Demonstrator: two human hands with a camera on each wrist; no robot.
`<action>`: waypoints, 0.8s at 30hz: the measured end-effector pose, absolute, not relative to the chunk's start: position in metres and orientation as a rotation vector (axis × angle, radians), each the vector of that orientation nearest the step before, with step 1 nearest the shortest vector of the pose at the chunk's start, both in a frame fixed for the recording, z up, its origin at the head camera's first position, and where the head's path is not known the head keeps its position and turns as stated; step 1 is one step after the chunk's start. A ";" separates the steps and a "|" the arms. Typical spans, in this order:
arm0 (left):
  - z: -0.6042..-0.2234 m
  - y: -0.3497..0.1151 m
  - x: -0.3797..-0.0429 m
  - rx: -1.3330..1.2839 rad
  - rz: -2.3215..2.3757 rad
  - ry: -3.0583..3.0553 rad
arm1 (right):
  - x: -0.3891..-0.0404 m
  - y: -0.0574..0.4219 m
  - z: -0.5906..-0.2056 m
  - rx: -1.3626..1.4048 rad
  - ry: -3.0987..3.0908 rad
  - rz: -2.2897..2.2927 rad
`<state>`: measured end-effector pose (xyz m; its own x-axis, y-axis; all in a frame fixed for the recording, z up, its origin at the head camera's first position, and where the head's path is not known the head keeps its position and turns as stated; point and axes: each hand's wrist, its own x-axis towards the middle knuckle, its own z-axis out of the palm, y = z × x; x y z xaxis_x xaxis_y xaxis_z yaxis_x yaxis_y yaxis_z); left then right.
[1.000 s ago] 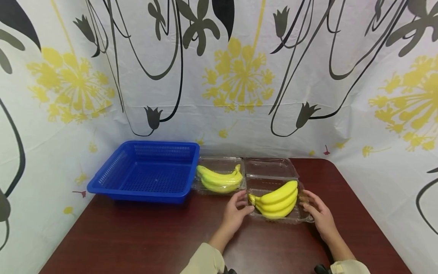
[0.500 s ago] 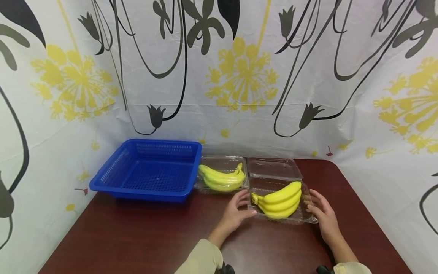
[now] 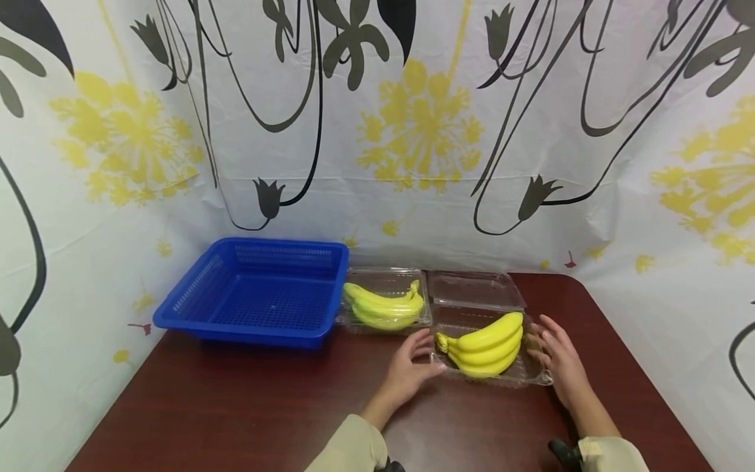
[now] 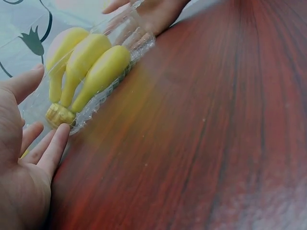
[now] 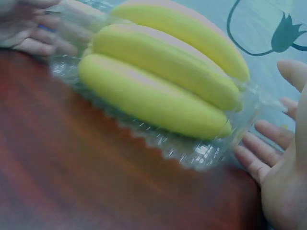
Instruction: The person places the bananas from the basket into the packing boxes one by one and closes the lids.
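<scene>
A yellow bunch of bananas [image 3: 486, 347] lies in a clear plastic clamshell box [image 3: 533, 373], whose lid [image 3: 474, 288] is folded back behind it. At the left end of the box is my left hand [image 3: 406, 370], fingers spread along the wall and thumb near the front corner. On the opposite end, my right hand [image 3: 560, 364] has its fingertips at the wall; in the right wrist view its thumb stands apart from the plastic. Neither hand curls round the box. The bananas' stem end [image 4: 60, 115] points toward the left hand.
Behind and left of this box sits a second clear box [image 3: 383, 275] holding greenish-yellow bananas [image 3: 386, 311]. A blue plastic basket [image 3: 271, 334] stands further left. Everything is on a dark red wooden table [image 3: 265, 400], with a patterned cloth [image 3: 377, 216] behind.
Both thumbs have come away from the box's rim, and the right hand's fingers have loosened and straightened. The box and bananas have hardly moved; the view has shifted slightly.
</scene>
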<state>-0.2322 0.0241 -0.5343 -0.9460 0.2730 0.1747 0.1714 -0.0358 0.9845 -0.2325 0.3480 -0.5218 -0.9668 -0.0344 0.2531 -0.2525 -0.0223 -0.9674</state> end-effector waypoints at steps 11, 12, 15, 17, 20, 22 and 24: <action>-0.533 0.021 -0.231 0.523 2.160 2.152 | -0.277 0.354 -0.501 0.202 -2.270 2.203; -0.533 0.021 -0.231 0.519 2.157 2.154 | -0.280 0.353 -0.500 0.177 -2.285 2.196; -0.533 0.022 -0.231 0.508 2.143 2.147 | -0.283 0.351 -0.498 0.113 -2.297 2.175; -0.533 0.023 -0.231 0.512 2.141 2.145 | -0.283 0.349 -0.499 0.096 -2.267 2.174; -0.535 0.024 -0.231 0.524 2.132 2.157 | -0.282 0.345 -0.503 0.103 -2.173 2.196; -0.537 0.024 -0.232 0.537 2.124 2.168 | -0.281 0.343 -0.505 0.126 -2.086 2.221; -0.537 0.025 -0.231 0.550 2.115 2.184 | -0.281 0.342 -0.506 0.143 -1.990 2.243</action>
